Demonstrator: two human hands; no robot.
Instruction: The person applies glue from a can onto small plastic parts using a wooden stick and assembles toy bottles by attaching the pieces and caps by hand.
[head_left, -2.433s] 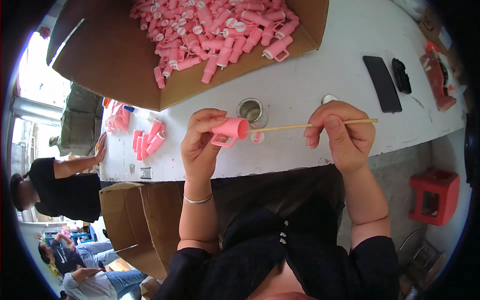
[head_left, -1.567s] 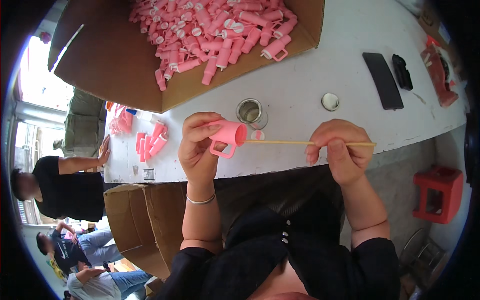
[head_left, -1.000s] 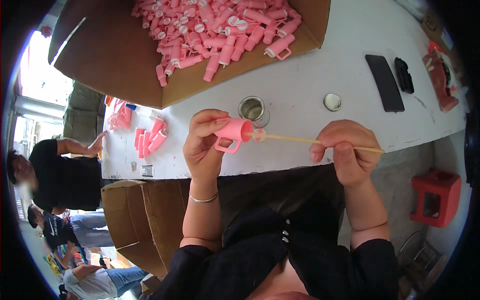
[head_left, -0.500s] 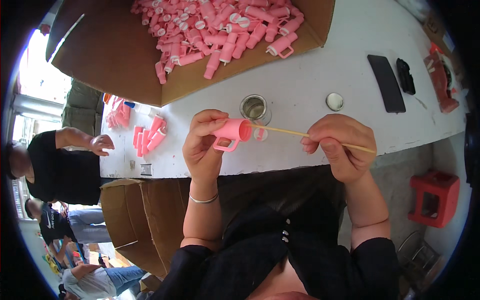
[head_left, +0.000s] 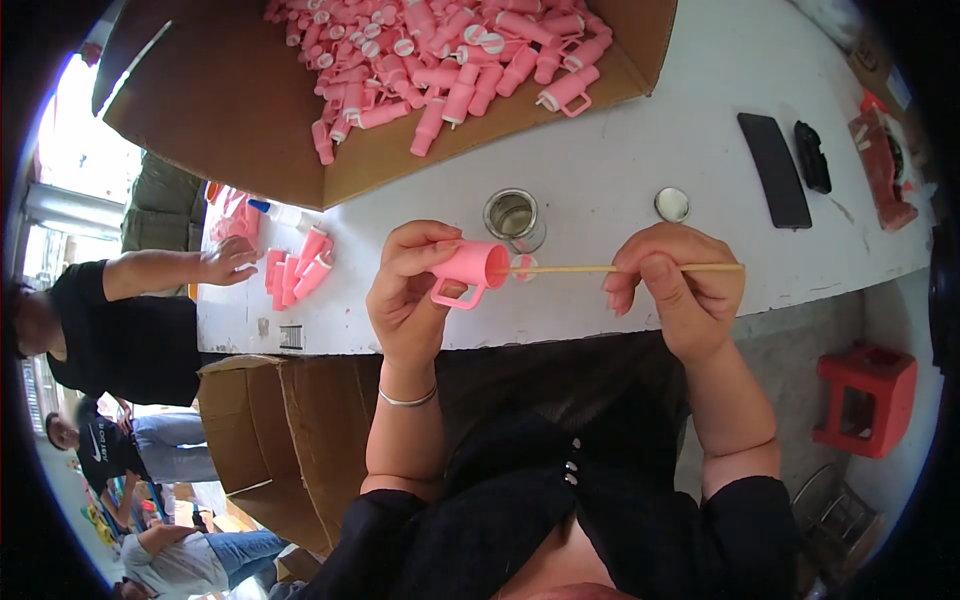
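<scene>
At frame centre, the left hand (head_left: pixel 412 290) grips a pink handled cup (head_left: pixel 465 263), mouth facing right; the right hand (head_left: pixel 682 285) pinches a wooden stick (head_left: pixel 575 268), tip at that opening; from here it looks like rim work, the next move calling for a steady cup.

One tin (head_left: pixel 527 236); just lower left of tin: one pink cup (head_left: pixel 462 264); lower right: one stick (head_left: pixel 575 269); right: one silver disc (head_left: pixel 672 205).
</scene>
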